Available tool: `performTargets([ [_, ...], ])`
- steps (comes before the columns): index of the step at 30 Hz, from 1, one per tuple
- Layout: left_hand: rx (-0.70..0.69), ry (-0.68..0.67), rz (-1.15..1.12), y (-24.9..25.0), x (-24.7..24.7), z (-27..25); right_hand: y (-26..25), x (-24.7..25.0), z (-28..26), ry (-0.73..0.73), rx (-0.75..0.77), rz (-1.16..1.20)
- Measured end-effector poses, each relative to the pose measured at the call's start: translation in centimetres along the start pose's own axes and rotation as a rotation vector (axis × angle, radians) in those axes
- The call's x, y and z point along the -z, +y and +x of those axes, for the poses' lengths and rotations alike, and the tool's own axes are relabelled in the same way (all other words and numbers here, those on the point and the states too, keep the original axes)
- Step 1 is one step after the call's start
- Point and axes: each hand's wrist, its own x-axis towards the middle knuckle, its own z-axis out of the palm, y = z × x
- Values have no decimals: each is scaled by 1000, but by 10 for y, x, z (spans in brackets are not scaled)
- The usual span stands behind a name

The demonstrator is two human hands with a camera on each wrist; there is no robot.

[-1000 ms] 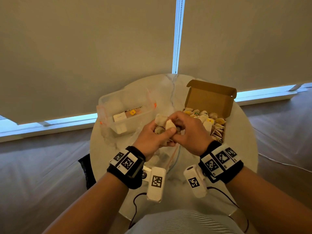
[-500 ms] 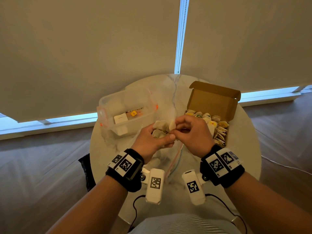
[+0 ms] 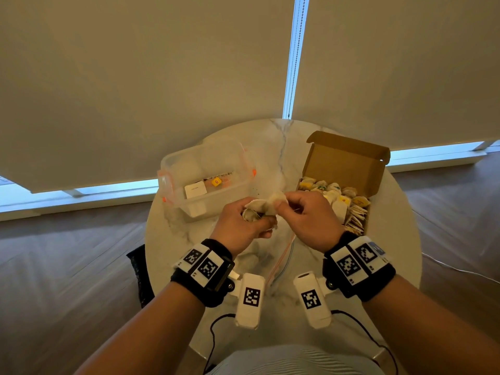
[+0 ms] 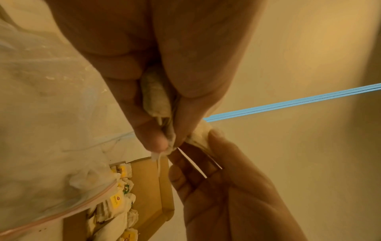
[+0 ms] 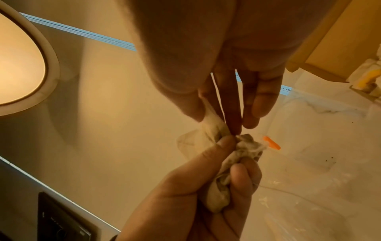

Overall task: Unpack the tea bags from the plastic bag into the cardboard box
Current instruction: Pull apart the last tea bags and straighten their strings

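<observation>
Here your left hand [image 3: 241,222] clenches a clump of tea bags [image 3: 257,212]; your right hand [image 3: 305,215] pinches 1 tea bag [image 3: 278,198] at its 1 o'clock end, nearest the cardboard box [image 3: 349,161] at 2 o'clock.

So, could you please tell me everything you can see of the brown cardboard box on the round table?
The brown cardboard box is a shallow mailer of plain corrugated card, sitting on the far right of the white marble-look table. Its hinged lid stands open and upright at the back. Inside lie many pale tea bags, several with yellow tags, nearly filling it. Neither hand touches it; the right hand works just in front of its left corner.
</observation>
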Motion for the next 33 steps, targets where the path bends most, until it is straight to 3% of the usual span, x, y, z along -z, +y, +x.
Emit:
performTargets([
  [3, 18, 9, 28, -1, 2, 0, -1, 9, 3, 29, -29, -107],
  [5, 25, 20, 70, -1, 5, 0, -6, 20, 3, 20, 37, -151],
  [11, 30, 21, 234, 4, 13, 4, -26, 42, -2, -167, 237, -237],
  [16, -8, -70, 397, 11, 13, 7, -27, 26, 4, -260, 352, -337],
  [21, -24, -145, 453, 14, 12, 4, -23, 28, 17, -261, 213, -229],
  [28, 9, -102, 426, 7, 11, 4, -1, 64, 14, 10, 20, -47],
  [33, 17, -80, 376, 3, 6, 10, 45, 110, 31, 158, -163, -166],
])
